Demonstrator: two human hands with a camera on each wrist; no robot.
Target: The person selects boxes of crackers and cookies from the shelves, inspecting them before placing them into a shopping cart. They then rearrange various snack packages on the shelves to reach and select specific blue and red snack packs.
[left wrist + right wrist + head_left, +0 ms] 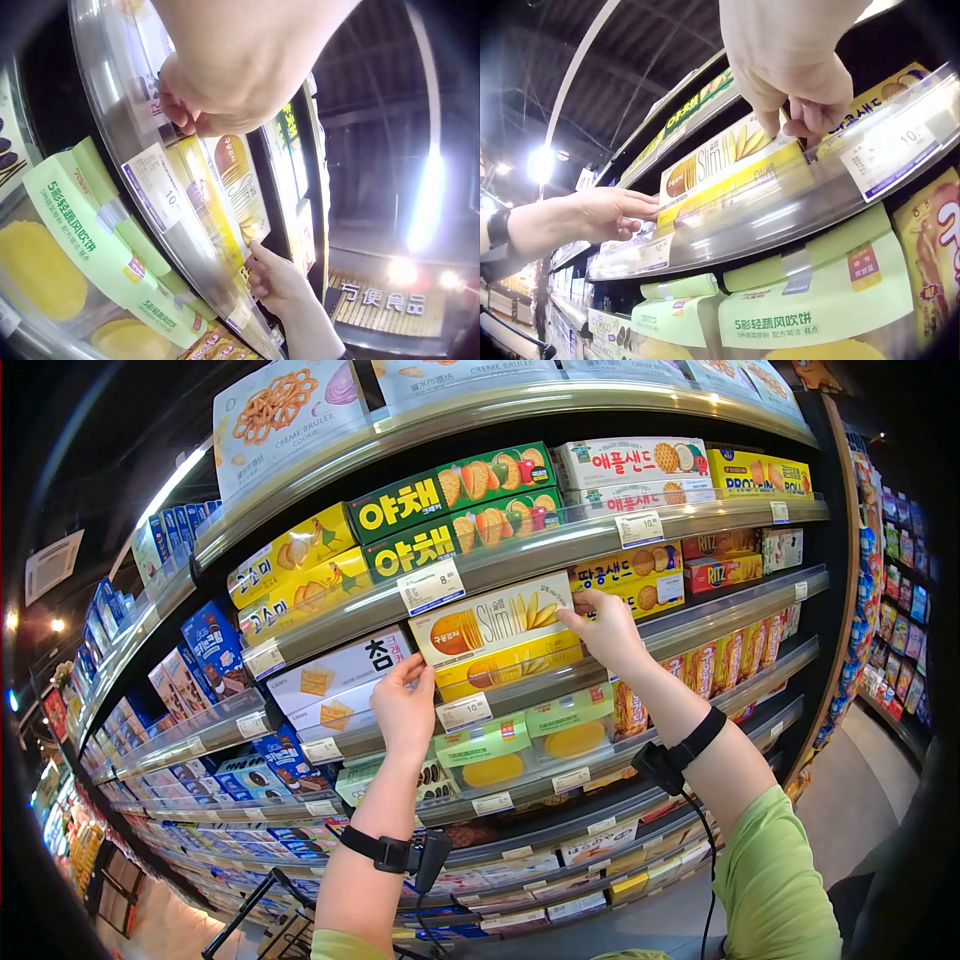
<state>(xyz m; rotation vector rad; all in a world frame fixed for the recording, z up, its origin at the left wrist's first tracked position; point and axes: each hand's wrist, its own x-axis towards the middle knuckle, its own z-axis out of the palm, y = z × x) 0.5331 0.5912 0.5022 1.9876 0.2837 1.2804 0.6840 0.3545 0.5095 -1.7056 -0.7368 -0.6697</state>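
Observation:
A white-and-yellow box of Slim crackers lies on top of a matching yellow box on the middle shelf. My left hand pinches its left end at the lower corner, with curled fingers and thumb. At the opposite end, my right hand grips the upper right corner between thumb and fingers. The right wrist view shows the cracker box's printed front facing out, tilted a little, just behind the clear shelf lip. In the left wrist view, the left hand covers the near end.
White cracker boxes stand to the left and yellow sandwich-biscuit boxes to the right. Above, a shelf edge with a price tag overhangs. Green-topped packs fill the shelf below. A dark cart handle shows at the lower left.

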